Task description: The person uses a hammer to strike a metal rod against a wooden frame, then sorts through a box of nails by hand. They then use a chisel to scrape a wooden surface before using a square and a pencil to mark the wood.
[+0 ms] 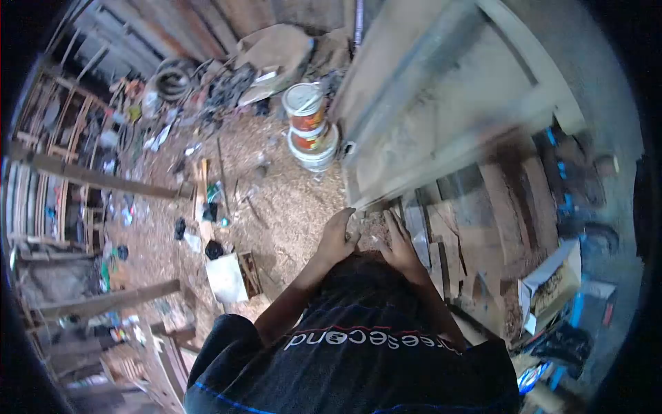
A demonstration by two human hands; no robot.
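A large pale wooden panel (pixel 431 127) with a raised border, like a door, slants up and away in front of me, partly smeared by motion. My left hand (pixel 336 240) has its fingers curved and its thumb apart, with fingertips right at the panel's near lower corner. Just to the right, my right hand (pixel 400 247) reaches forward with fingers stretched out below the panel's near edge. No object shows between the fingers of either hand. Both hands are close together in front of my dark shirt (pixel 379 372).
Stacked buckets (pixel 307 127) stand on the shavings-covered floor (pixel 279 183) beyond my left hand. Wooden boards (pixel 510 207) lie at the right, near an open cardboard box (pixel 552 283). A small white-topped stool (pixel 227 278) sits left. Timber beams (pixel 103 178) jut in from the left.
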